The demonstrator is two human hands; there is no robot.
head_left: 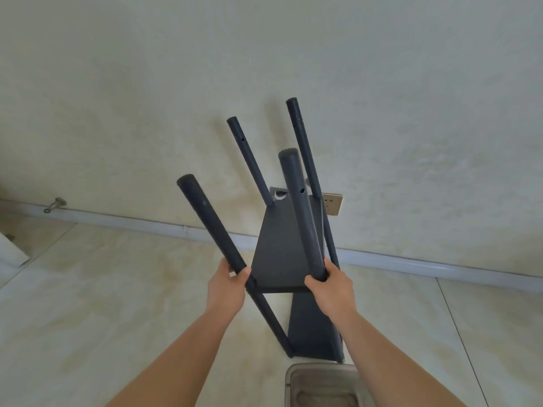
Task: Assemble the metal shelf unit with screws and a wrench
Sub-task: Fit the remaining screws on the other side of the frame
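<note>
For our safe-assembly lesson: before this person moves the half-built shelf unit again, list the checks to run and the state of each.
1. Left hand grips the near left post: ok.
2. Right hand grips the near right post: ok.
3. Upper shelf panel sits between the posts: ok.
4. Screws tight: cannot tell.
5. Wrench within reach: cannot tell, none in view.
6. Bin close to the unit's foot: not ok.

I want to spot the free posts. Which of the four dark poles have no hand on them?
The two far poles: the back left pole and back right pole. The left hand and right hand grip the two near ones.
</note>
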